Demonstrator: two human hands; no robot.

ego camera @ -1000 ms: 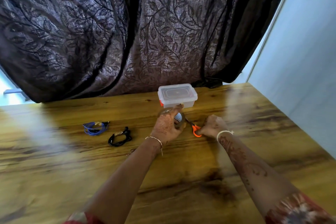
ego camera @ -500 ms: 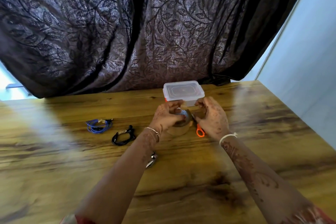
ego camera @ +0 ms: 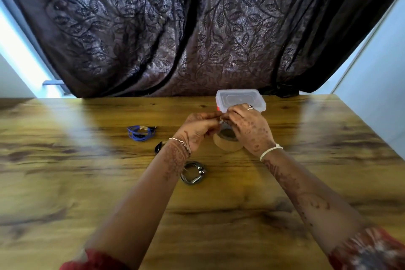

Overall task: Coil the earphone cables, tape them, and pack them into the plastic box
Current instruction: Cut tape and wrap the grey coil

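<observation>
A brown tape roll (ego camera: 226, 146) lies flat on the wooden table (ego camera: 219, 208), just in front of the clear plastic box (ego camera: 241, 97), whose lid is on. My left hand (ego camera: 198, 129) and my right hand (ego camera: 248, 131) meet fingertip to fingertip above the roll, pinching what looks like the tape's loose end. A blue coiled earphone (ego camera: 140, 132) lies to the left. A black coil (ego camera: 158, 147) is mostly hidden behind my left wrist. A dark grey coil (ego camera: 192, 173) lies beside my left forearm.
A dark leaf-patterned curtain (ego camera: 197, 28) hangs along the table's far edge, right behind the box. A pale wall (ego camera: 377, 94) stands close to the table's right side. The scissors are hidden behind my right hand.
My right hand left the orange scissors and came to the tape. The roll went from my left hand down onto the table, and both hands now pinch above it.
</observation>
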